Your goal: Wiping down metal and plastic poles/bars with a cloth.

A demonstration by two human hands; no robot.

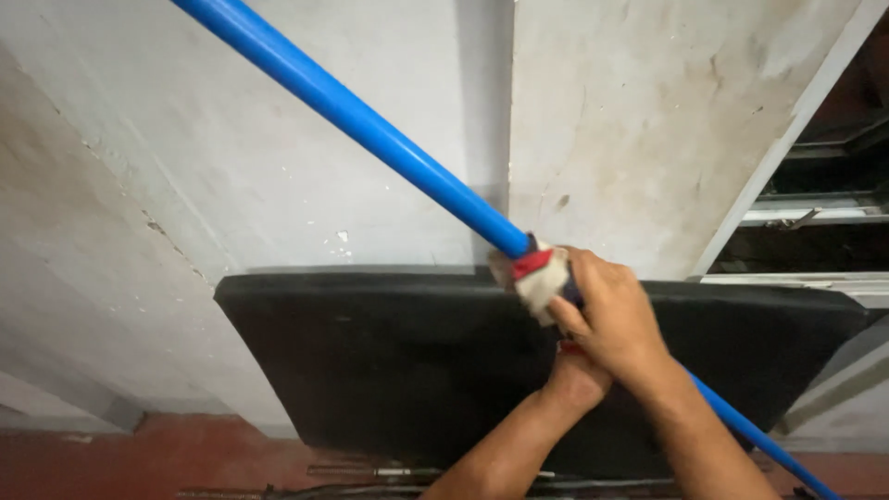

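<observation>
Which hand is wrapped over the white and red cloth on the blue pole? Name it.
The right hand: it sits higher on the blue pole, fingers over the white and red cloth. The left hand lies beneath it, mostly hidden.

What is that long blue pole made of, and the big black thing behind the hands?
The long blue pole looks like smooth plastic or painted metal: it is evenly coloured with a soft shine. White and red cloth or tape is wrapped where the right hand and left hand hold it. The big black panel looks matte and slightly grainy, perhaps rubber, foam or leatherette; I cannot tell which.
</observation>
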